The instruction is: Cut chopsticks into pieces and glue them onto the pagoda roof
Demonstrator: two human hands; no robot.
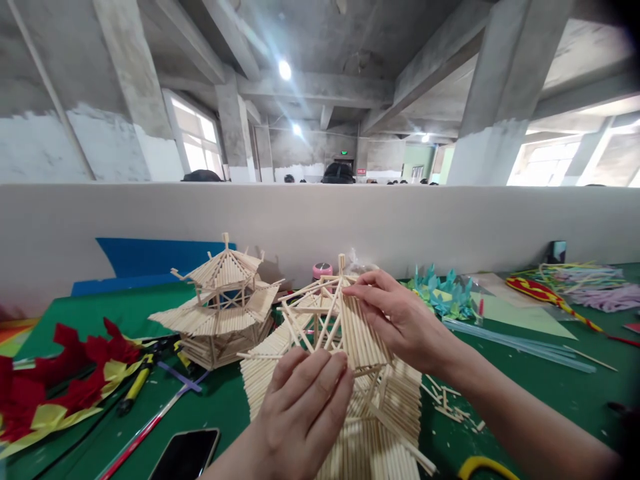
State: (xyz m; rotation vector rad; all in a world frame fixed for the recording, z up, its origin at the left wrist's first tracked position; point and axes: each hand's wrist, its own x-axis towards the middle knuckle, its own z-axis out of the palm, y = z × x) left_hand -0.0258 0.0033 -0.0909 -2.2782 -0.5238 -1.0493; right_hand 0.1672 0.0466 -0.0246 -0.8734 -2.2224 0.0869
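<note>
A part-built pavilion of thin wooden sticks (345,407) stands on the green table right in front of me. My left hand (303,413) rests on its near side, fingers curled against the roof frame. My right hand (400,320) comes in from the right and pinches a slatted roof panel (357,333) near the top post. A finished stick pavilion (220,310) with two tiers of roof stands to the left, apart from both hands.
Yellow-handled pliers (135,387) and a dark phone (185,453) lie at the near left, beside red and yellow paper shapes (55,387). Teal paper flowers (445,293), clear rods (520,347) and coloured strips (575,280) lie to the right. A white partition (320,220) backs the table.
</note>
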